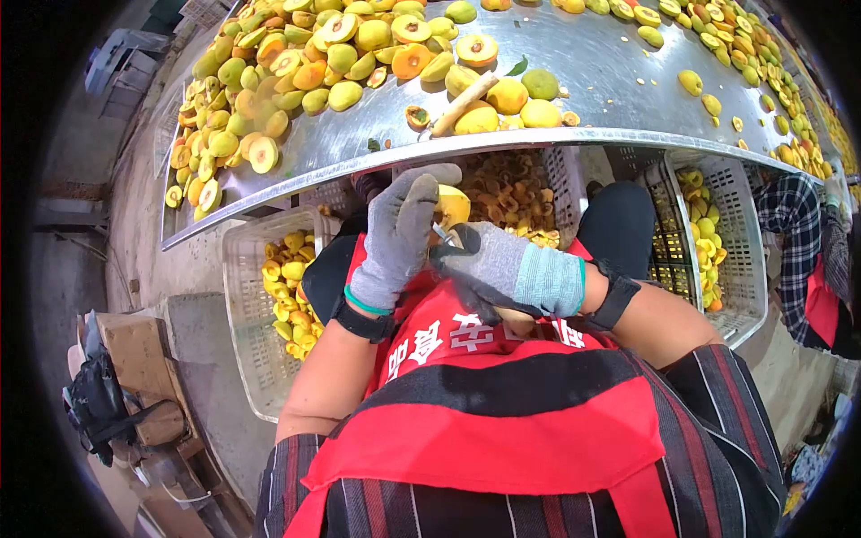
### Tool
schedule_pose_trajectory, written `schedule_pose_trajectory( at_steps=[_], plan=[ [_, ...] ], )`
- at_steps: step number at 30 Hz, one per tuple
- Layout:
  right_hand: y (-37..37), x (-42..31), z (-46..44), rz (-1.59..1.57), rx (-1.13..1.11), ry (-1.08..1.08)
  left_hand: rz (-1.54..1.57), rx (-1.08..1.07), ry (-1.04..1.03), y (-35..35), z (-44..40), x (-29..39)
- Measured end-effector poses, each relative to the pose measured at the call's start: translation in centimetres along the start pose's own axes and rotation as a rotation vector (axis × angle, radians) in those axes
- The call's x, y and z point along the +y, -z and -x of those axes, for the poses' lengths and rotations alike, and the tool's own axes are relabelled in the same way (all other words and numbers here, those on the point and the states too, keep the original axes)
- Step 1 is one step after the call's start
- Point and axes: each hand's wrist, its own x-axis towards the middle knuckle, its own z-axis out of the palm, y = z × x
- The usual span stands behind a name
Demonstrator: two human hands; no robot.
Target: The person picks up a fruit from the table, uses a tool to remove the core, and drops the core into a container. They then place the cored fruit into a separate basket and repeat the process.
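My left hand (401,235), in a grey glove, is closed around a yellow peach (453,206) just in front of the table edge. My gloved right hand (491,262) is closed around a pitting knife, whose metal part (439,232) shows against the underside of the fruit. What looks like its pale handle end (516,320) sticks out below the right glove. The tip is hidden by the peach and fingers. Both hands are close together above the red apron (529,421).
On the metal table (574,85) lie many whole and halved peaches (341,54) and a wooden stick (465,106). Crates of cut fruit stand at left (256,359), at right (740,260) and below the table (562,193). A co-worker's plaid sleeve (794,238) is at far right.
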Motion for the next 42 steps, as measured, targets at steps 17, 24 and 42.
schedule_pose_trajectory(
  at_steps=[17,24,42],
  plan=[
    [0.5,0.9,1.3,-1.253,-0.411,-0.055,0.276,-0.021,-0.006,-1.0,-1.1,0.1],
    [-0.4,1.6,1.2,-0.867,-0.218,0.209,0.958,0.21,0.196,-1.2,-1.3,-1.3],
    [2.9,5.4,0.2,-0.75,0.065,-0.133,-1.078,0.463,0.378,22.5,-3.3,2.4]
  ],
)
